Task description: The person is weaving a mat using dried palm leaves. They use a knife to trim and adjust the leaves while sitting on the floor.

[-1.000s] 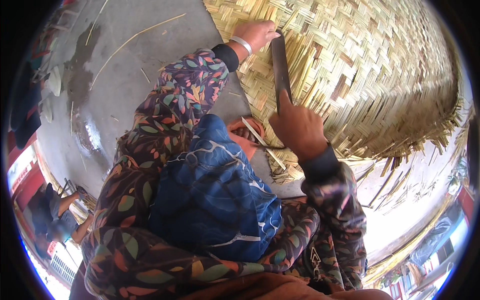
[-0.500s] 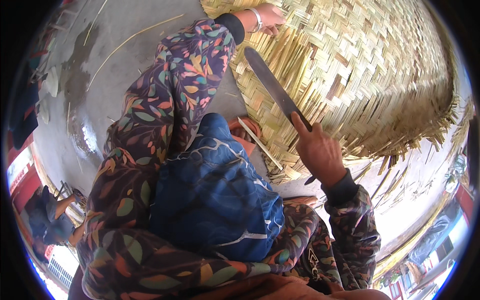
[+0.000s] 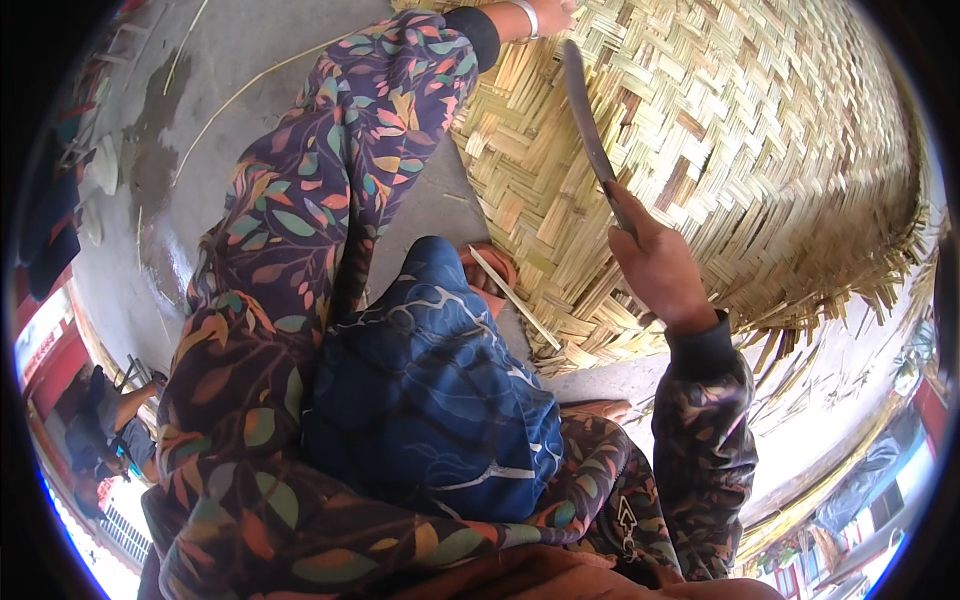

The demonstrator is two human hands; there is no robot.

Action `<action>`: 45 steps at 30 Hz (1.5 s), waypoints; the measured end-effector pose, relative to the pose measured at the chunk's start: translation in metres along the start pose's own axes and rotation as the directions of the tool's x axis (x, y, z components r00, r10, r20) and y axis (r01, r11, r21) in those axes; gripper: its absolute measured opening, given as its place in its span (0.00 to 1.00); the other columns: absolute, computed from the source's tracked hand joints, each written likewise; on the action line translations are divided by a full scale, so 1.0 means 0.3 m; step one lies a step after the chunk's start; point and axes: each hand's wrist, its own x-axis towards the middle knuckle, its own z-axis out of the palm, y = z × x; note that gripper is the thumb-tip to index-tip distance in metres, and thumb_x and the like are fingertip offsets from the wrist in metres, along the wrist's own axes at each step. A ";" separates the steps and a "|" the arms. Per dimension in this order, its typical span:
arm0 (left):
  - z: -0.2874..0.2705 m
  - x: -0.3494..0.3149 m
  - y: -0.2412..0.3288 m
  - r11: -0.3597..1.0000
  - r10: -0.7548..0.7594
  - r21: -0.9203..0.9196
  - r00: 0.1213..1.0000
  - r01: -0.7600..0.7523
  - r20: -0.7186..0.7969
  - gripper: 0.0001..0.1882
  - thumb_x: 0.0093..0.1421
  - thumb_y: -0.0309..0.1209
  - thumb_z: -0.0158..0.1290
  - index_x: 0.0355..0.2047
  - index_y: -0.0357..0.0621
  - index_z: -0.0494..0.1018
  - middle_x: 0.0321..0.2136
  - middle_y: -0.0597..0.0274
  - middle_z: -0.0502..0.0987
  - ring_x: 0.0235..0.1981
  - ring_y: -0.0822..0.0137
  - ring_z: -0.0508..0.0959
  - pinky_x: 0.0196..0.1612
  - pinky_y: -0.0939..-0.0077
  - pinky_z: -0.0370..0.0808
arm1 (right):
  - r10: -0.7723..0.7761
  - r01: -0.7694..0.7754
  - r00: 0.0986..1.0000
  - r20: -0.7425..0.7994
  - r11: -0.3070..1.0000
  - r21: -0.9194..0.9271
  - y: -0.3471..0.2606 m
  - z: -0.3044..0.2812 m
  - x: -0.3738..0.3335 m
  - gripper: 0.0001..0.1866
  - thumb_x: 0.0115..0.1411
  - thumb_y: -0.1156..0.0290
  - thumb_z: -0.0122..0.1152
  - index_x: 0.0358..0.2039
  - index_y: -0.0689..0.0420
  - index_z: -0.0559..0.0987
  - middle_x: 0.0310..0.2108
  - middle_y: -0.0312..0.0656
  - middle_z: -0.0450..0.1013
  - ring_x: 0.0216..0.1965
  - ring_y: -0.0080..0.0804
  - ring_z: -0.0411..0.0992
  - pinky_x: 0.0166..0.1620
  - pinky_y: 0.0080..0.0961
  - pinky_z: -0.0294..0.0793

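A large mat woven from pale green and yellow strips [image 3: 700, 130] spreads across the upper right. My right hand [image 3: 662, 270] is closed round the handle of a long machete [image 3: 585, 105]. Its dark blade points up and away over the mat, seen nearly edge-on. At the top edge of the view my left hand [image 3: 548, 17], with a pale band at the wrist, rests by the mat's far left part. Its fingers are partly cut off by the frame, so their grip is unclear. A loose pale strip [image 3: 515, 298] lies at the mat's near corner, beside my foot.
Grey concrete floor [image 3: 230, 130] lies to the left, with a thin long strip [image 3: 250, 82] on it. Blue patterned cloth [image 3: 430, 400] covers my knee. Ragged strip ends [image 3: 850, 285] fringe the mat's right edge. Another person [image 3: 110, 430] sits far left.
My right hand and the machete have moved up and right, and the blade has turned from its broad side to nearly edge-on. My left hand has shifted slightly farther up, partly out of view.
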 end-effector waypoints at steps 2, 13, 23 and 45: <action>-0.008 -0.018 -0.010 0.965 -0.150 -0.214 0.989 0.149 0.010 0.06 0.51 0.29 0.55 0.28 0.41 0.77 0.21 0.53 0.78 0.21 0.62 0.78 0.26 0.68 0.75 | 0.046 -0.065 0.997 0.056 0.904 0.422 0.004 0.003 -0.016 0.27 0.59 0.66 0.49 0.60 0.55 0.64 0.19 0.41 0.69 0.22 0.24 0.68 0.29 0.25 0.68; -0.029 -0.236 -0.022 0.997 -0.037 -0.060 0.996 0.041 0.077 0.15 0.53 0.42 0.57 0.28 0.42 0.77 0.21 0.56 0.78 0.23 0.60 0.78 0.30 0.69 0.73 | 0.096 -0.071 0.995 0.008 0.677 0.733 -0.074 0.093 -0.015 0.27 0.60 0.67 0.52 0.59 0.62 0.65 0.23 0.33 0.68 0.24 0.17 0.63 0.30 0.16 0.64; -0.005 -0.277 -0.028 0.857 -0.279 -0.428 0.957 0.287 0.083 0.17 0.57 0.41 0.57 0.34 0.38 0.78 0.19 0.65 0.77 0.16 0.74 0.73 0.24 0.80 0.70 | -0.007 0.056 0.990 -0.142 0.937 0.346 -0.091 0.118 0.134 0.26 0.55 0.62 0.54 0.52 0.64 0.71 0.38 0.60 0.75 0.42 0.48 0.75 0.47 0.31 0.70; 0.013 -0.261 0.011 0.620 -0.519 -0.598 0.837 0.508 0.172 0.13 0.53 0.33 0.57 0.20 0.34 0.75 0.12 0.58 0.73 0.11 0.68 0.71 0.15 0.71 0.66 | 0.012 -0.048 0.972 -0.234 0.988 -0.150 -0.151 0.189 0.233 0.28 0.57 0.54 0.51 0.56 0.53 0.67 0.30 0.57 0.76 0.35 0.53 0.76 0.39 0.45 0.74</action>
